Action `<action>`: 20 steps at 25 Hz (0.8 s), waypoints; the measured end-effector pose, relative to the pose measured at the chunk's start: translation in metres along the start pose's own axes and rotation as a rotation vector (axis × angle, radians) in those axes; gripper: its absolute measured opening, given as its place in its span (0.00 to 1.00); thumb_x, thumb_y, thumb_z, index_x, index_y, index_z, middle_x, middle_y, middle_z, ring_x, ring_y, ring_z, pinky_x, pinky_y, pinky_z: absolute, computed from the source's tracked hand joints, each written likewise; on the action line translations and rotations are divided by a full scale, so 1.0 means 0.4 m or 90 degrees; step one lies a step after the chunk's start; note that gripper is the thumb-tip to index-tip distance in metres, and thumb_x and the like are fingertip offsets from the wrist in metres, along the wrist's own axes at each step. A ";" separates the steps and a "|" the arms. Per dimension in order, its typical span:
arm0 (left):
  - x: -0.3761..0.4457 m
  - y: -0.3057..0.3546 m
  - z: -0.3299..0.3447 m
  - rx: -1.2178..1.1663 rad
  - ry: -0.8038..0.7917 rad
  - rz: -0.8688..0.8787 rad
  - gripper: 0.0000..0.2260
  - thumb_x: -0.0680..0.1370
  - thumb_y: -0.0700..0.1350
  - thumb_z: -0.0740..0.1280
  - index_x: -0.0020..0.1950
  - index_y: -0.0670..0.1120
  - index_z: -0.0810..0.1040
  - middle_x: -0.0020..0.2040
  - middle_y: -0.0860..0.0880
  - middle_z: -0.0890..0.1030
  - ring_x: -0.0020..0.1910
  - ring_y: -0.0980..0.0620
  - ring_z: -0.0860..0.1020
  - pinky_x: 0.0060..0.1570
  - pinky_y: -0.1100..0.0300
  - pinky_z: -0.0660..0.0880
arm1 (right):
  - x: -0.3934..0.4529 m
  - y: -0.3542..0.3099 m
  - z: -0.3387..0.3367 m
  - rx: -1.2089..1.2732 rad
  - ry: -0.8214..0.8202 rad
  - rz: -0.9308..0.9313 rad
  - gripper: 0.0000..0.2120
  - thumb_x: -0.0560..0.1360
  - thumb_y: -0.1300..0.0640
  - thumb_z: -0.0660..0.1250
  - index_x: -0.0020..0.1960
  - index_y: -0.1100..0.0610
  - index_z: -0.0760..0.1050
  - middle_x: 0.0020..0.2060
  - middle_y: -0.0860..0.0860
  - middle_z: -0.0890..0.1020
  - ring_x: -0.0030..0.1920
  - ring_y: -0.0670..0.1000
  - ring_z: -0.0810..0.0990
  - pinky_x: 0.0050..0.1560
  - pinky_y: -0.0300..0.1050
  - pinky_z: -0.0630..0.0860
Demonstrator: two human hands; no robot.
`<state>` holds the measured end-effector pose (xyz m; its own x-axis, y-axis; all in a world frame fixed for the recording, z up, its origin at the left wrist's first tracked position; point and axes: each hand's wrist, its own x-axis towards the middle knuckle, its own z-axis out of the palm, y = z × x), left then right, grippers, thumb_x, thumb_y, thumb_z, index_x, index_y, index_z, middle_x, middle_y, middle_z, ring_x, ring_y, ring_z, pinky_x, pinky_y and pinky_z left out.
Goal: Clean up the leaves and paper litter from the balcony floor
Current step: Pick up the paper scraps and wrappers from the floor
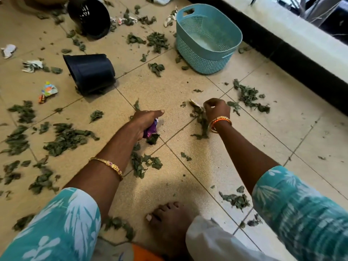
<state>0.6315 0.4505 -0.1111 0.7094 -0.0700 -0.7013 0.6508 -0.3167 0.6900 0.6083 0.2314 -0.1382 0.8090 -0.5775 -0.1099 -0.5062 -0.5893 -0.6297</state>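
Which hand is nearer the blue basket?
Right. The right hand picks at leaves just below the blue basket; the left hand, clutching a purple wrapper, sits farther down and leftward.

Two black plastic pots lie tipped over on the beige tiled floor (188, 87). Near black pot (90, 72) sits left of centre on its side, rim facing left. Far black pot (89, 16) is at far left, mouth toward the camera, drain holes showing in its base. A black kerb (293, 59) w/ a pale ledge (293, 29) above it runs along the right edge, near to far.
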 end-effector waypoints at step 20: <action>-0.012 0.030 0.036 -0.234 -0.226 -0.013 0.08 0.81 0.44 0.61 0.57 0.43 0.75 0.54 0.44 0.83 0.41 0.49 0.83 0.19 0.68 0.68 | -0.109 -0.131 -0.079 0.482 -0.150 0.147 0.09 0.77 0.67 0.62 0.43 0.61 0.80 0.36 0.52 0.82 0.36 0.47 0.81 0.34 0.37 0.79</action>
<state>0.6320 0.4335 -0.1018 0.6018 -0.4052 -0.6883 0.7606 0.0279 0.6486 0.5903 0.2697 -0.0761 0.7936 -0.4536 -0.4055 -0.3972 0.1186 -0.9101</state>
